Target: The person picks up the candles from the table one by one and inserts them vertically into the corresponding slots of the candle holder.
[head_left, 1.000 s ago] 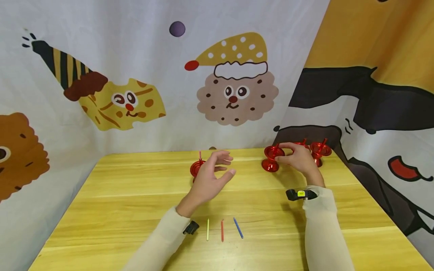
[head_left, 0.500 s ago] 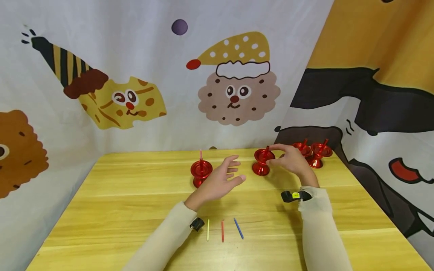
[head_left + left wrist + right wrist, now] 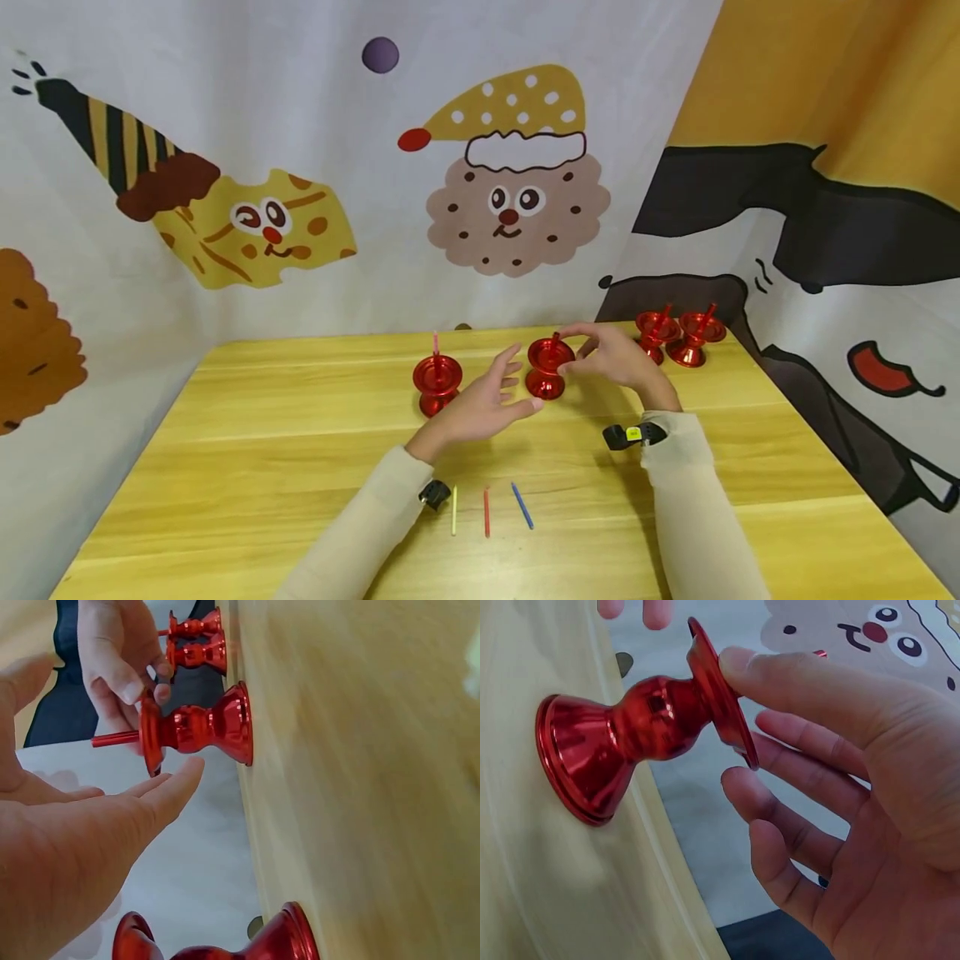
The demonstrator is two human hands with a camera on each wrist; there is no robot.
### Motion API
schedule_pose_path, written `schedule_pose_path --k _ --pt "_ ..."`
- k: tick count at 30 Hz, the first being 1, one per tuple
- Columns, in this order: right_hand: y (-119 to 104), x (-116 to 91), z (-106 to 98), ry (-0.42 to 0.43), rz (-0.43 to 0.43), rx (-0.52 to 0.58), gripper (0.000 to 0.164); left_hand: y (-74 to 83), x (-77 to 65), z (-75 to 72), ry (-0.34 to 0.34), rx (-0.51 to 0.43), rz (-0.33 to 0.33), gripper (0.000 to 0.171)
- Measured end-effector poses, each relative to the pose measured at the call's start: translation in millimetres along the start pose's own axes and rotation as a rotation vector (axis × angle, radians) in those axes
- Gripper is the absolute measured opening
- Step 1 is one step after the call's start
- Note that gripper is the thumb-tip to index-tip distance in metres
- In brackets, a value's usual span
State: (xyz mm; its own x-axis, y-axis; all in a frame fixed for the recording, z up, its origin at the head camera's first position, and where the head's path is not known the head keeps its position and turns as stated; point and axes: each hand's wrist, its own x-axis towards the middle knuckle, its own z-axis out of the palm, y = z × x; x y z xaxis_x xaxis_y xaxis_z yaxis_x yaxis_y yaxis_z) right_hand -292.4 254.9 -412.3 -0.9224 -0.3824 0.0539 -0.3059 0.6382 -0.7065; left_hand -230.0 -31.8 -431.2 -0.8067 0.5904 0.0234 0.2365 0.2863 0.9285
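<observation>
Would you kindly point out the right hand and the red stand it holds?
Right hand (image 3: 613,356), head view: middle of the hand.
Red stand (image 3: 658,716), right wrist view: the rounded bulge of its stem.

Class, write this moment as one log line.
right hand: pinches rim of red holder | left hand: near it, not gripping | three thin sticks: lying on table

You are wearing a long cream left sleeve (image 3: 352,529) and a matching right sleeve (image 3: 701,517), plain and softly creased toward the cuffs. Your left hand (image 3: 480,408) and right hand (image 3: 611,357) are bare. A small, blocky black left wrist camera (image 3: 435,494) sits at one cuff; the black right wrist camera (image 3: 617,437) has a dark strap (image 3: 656,432) and a bright yellow label (image 3: 634,433), its print too small to read.
</observation>
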Motion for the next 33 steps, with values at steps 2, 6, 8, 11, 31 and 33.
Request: schedule_pose_path --k 2,6,8,11,31,33 --pt "-2.4 1.4 2.4 -0.002 -0.024 -0.006 0.062 -2.6 0.4 -0.1 0.002 0.017 0.001 0.100" --pt "-6.8 2.7 6.7 -0.007 -0.063 0.005 0.060 -4.4 1.4 -0.4 0.006 0.022 -0.003 0.103" --pt "-8.4 3.3 8.9 -0.019 -0.074 0.010 0.060 -5.3 2.0 -0.5 0.009 0.008 -0.002 0.103" --pt "-9.7 4.9 13.2 -0.038 -0.081 0.018 0.061 -7.1 2.5 -0.8 0.010 -0.010 -0.005 0.100" --pt "-27.2 17.0 39.7 -0.119 -0.176 0.077 0.058 -15.6 6.0 -4.3 0.088 0.001 -0.106 0.100" --pt "-29.7 17.8 42.7 -0.121 -0.181 0.081 0.059 -15.9 5.0 -4.5 0.095 -0.016 -0.118 0.103"
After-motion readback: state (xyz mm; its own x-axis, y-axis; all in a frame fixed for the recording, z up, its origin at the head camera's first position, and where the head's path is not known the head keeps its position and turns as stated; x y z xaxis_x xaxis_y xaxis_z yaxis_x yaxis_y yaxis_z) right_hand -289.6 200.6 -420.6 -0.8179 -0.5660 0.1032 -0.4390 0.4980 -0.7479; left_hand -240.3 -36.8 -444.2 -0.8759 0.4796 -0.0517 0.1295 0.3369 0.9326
